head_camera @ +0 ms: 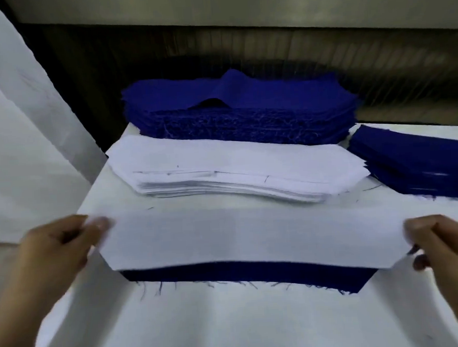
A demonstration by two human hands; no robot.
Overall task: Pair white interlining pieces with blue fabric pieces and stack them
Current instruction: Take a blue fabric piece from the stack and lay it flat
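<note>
A person's two hands hold one white interlining piece (242,239) stretched flat above a white-covered table (232,328), seen from a head-worn camera looking down. The left hand (58,250) pinches the piece's left end between thumb and fingers (99,224); the right hand (438,243) pinches the right end the same way, the other fingers curled. The piece is long, with angled corners at both ends.

Directly under it, near the front edge of the table, lies a blue fabric piece (245,277) of similar outline. Only its near strip shows, with frayed threads along the edge; the white piece covers the rest.

Toward the back of the table sits a stack of white interlining pieces (236,173), and behind that, at the back edge, a taller stack of blue fabric pieces (240,113) whose top layer is rumpled. A second, lower blue stack (420,161) lies at the right edge; whether it holds finished pairs cannot be told.

The step in hand appears to be laying the white piece onto the blue one. To do it well, keep the piece taut and level, match one angled corner first, then lower the rest so the long edges run parallel, with the blue showing evenly around the white. Smooth outward from the middle to avoid wrinkles.
</note>
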